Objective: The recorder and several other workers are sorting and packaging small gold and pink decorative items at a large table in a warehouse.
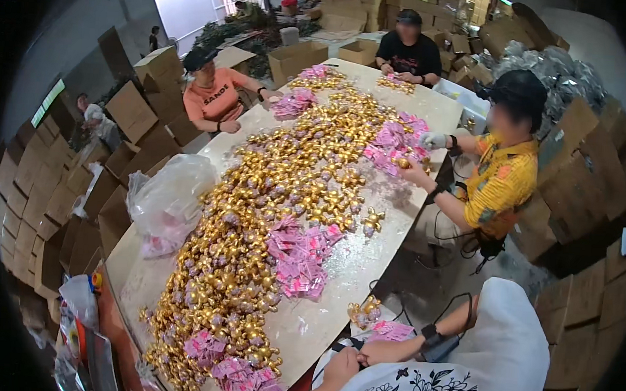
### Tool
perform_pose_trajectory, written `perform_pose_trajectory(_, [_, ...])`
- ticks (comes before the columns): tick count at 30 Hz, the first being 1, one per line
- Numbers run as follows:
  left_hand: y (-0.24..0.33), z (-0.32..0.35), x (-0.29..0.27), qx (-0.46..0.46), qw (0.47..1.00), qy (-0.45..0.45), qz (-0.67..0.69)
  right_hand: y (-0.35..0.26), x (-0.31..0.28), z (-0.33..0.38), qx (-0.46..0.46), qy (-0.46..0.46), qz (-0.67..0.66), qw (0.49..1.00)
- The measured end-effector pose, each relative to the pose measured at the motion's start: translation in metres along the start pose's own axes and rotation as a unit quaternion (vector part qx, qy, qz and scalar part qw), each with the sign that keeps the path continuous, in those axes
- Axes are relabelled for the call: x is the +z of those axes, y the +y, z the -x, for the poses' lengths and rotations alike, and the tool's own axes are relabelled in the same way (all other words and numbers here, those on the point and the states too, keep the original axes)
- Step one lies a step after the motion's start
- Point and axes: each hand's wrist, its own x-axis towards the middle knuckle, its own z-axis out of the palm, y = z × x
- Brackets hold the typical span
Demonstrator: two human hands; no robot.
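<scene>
At the table's near right edge my left hand (340,373) and my right hand (380,353) meet low in front of my white embroidered shirt. Both look closed, fingers curled in; whatever may be between them is hidden. Dark bands circle both wrists. Just beyond them are a few gold bear-shaped figures (365,311) and pink printed packets (391,331). Across the table spreads a long heap of shiny gold bear-shaped figures (286,173) with clear, purplish bellies. A pile of pink packets (299,258) lies against its near side, and more pink packets (243,377) lie at its lower end.
A clear plastic bag (175,195) slumps on the pale table (366,269). Around it work people in a yellow shirt (501,177), an orange shirt (215,95) and a black shirt (412,55). Cardboard boxes (583,167) are stacked on both sides. A white bin (463,97) stands beyond.
</scene>
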Motion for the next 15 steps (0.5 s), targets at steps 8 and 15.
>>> perform_pose_trajectory(8, [-0.017, -0.015, -0.028, 0.007, 0.995, 0.004, -0.102, -0.039, -0.017, -0.003, 0.005, 0.096, -0.06, 0.994])
perform_pose_trajectory(15, [0.0, -0.012, -0.073, 0.116, 0.988, 0.033, -0.097, -0.043, -0.038, -0.027, -0.139, 0.152, 0.013, 0.978])
